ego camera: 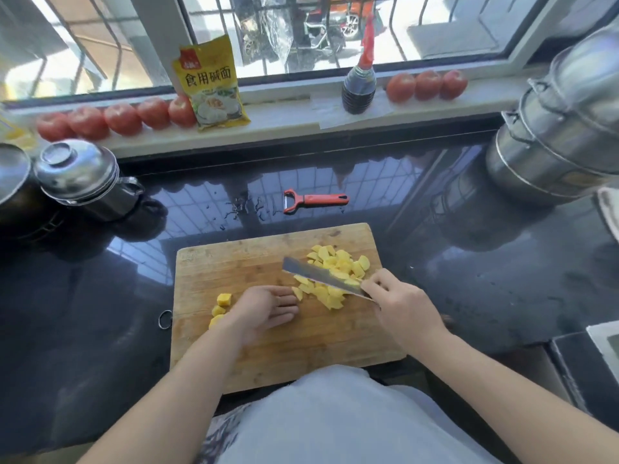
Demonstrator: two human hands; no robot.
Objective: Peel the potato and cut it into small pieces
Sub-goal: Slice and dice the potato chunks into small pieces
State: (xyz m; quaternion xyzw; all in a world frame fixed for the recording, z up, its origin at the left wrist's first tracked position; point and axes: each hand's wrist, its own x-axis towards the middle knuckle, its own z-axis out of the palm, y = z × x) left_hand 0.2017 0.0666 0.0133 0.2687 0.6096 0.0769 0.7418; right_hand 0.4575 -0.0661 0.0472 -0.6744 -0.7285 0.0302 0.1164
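A wooden cutting board (254, 262) lies on the dark counter in front of me. A pile of yellow potato pieces (338, 266) covers its right side, and a few bigger chunks (221, 304) lie at its left. My right hand (402, 306) grips the handle of a knife (318, 274) whose blade lies across the pile, tip pointing left. My left hand (268, 311) rests flat on the board with straight fingers, between the chunks and the pile. A red peeler (315, 199) lies on the counter behind the board.
Steel lidded pots (80, 175) stand at the left and a tall steel steamer (556, 128) at the right. On the windowsill sit rows of tomatoes (117, 118), a yellow packet (211, 85) and a dark sauce bottle (358, 88). Water drops lie near the peeler.
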